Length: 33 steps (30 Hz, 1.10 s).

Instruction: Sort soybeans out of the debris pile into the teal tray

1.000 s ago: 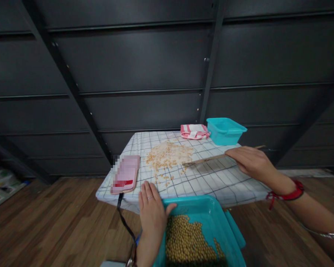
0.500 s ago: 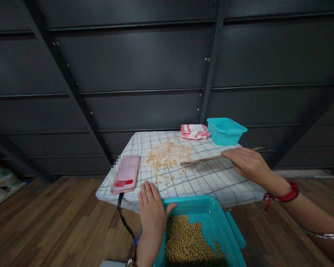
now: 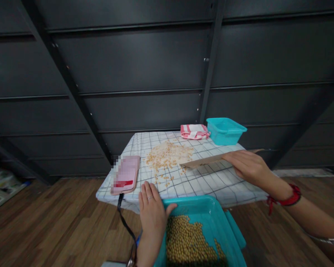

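Observation:
My left hand (image 3: pixel 152 214) grips the near left rim of a teal tray (image 3: pixel 208 207) that holds a heap of yellow beans (image 3: pixel 187 243). My right hand (image 3: pixel 249 166) is closed on a flat brown cardboard piece (image 3: pixel 204 161), held low over the checked tablecloth (image 3: pixel 200 181). The card's far end reaches the right edge of a pile of pale beans (image 3: pixel 168 154) spread on the cloth. A few stray beans lie near the card's tip.
A pink phone (image 3: pixel 125 174) with a black strap lies at the table's left edge. A small teal bin (image 3: pixel 225 130) and a pink striped cloth (image 3: pixel 194 131) stand at the back. Dark metal panels rise behind the table; wooden floor surrounds it.
My right hand has tilted the card so its flat face shows more, and shifted it slightly left toward the bean pile. The left hand has not moved.

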### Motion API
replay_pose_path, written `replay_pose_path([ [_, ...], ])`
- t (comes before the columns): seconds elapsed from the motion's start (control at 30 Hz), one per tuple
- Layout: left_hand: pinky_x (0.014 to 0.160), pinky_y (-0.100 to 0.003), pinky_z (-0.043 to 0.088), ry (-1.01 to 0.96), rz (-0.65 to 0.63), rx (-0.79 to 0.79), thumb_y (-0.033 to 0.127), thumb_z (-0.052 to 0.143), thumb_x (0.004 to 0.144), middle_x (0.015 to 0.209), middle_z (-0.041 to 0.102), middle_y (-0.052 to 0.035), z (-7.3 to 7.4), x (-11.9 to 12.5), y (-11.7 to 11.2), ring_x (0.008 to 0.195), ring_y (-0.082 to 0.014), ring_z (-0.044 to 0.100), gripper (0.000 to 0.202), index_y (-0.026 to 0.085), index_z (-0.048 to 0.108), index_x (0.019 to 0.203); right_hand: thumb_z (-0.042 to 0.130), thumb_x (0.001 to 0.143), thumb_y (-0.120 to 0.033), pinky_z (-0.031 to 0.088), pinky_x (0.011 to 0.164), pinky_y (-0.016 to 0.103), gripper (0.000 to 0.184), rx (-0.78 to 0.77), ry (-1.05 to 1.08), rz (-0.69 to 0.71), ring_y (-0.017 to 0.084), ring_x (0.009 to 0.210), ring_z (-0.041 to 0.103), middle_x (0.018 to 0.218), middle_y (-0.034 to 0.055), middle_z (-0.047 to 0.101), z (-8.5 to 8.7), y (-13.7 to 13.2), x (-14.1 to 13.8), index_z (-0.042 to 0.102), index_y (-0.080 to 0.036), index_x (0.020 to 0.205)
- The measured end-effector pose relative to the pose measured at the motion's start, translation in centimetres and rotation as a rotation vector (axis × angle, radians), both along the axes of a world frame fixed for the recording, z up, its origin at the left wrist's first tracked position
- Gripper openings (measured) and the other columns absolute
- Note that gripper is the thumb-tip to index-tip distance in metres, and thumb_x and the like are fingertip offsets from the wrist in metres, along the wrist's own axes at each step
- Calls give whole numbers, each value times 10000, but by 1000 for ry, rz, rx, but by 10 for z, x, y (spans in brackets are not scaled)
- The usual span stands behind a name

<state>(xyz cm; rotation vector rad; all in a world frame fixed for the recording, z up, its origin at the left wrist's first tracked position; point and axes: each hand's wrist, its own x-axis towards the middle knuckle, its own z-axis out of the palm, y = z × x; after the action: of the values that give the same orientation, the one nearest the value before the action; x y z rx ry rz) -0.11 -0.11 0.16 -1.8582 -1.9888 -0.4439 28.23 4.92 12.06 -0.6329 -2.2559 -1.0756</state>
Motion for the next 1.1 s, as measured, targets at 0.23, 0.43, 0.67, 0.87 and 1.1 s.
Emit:
replay_pose_path([
  [0.23, 974, -503, 302, -20, -18, 22, 709, 373, 608, 1258, 388, -330, -5, -1, 1, 1182, -373, 363, 985, -70, 361, 1210, 366, 715, 27, 505, 676, 292, 349, 32, 1, -20, 155, 736, 613, 792, 45, 653, -1, -1, -7, 518, -167, 963],
  [0.43, 974, -498, 299, -5, -28, 57, 715, 336, 620, 1255, 398, -323, -8, -2, 1, 1181, -369, 366, 974, -63, 373, 1205, 368, 735, 11, 509, 688, 296, 364, -16, 3, 2, 157, 756, 618, 808, 45, 660, 1, -8, -7, 511, -177, 1012],
  [0.67, 974, -497, 296, -33, -23, 80, 719, 309, 632, 1257, 408, -305, -10, -2, 2, 1178, -362, 371, 960, -40, 366, 1218, 371, 746, 0, 510, 703, 305, 362, -29, 19, 5, 158, 769, 620, 827, 41, 662, 2, -10, -7, 523, -186, 1018],
  [0.87, 966, -486, 312, -6, -23, 94, 721, 312, 626, 1243, 420, -311, -9, -2, 2, 1164, -365, 386, 966, -57, 392, 1193, 366, 761, -4, 509, 699, 304, 342, -43, -6, -3, 159, 769, 618, 840, 52, 661, 2, -11, -9, 520, -174, 1015],
  [1.1, 967, -508, 298, 0, -25, 71, 716, 300, 640, 1261, 398, -312, -12, -2, 2, 1191, -362, 353, 958, -31, 337, 1239, 375, 761, -8, 508, 708, 309, 364, -66, -12, 8, 157, 786, 618, 846, 46, 662, 5, -17, -9, 508, -184, 1050],
])
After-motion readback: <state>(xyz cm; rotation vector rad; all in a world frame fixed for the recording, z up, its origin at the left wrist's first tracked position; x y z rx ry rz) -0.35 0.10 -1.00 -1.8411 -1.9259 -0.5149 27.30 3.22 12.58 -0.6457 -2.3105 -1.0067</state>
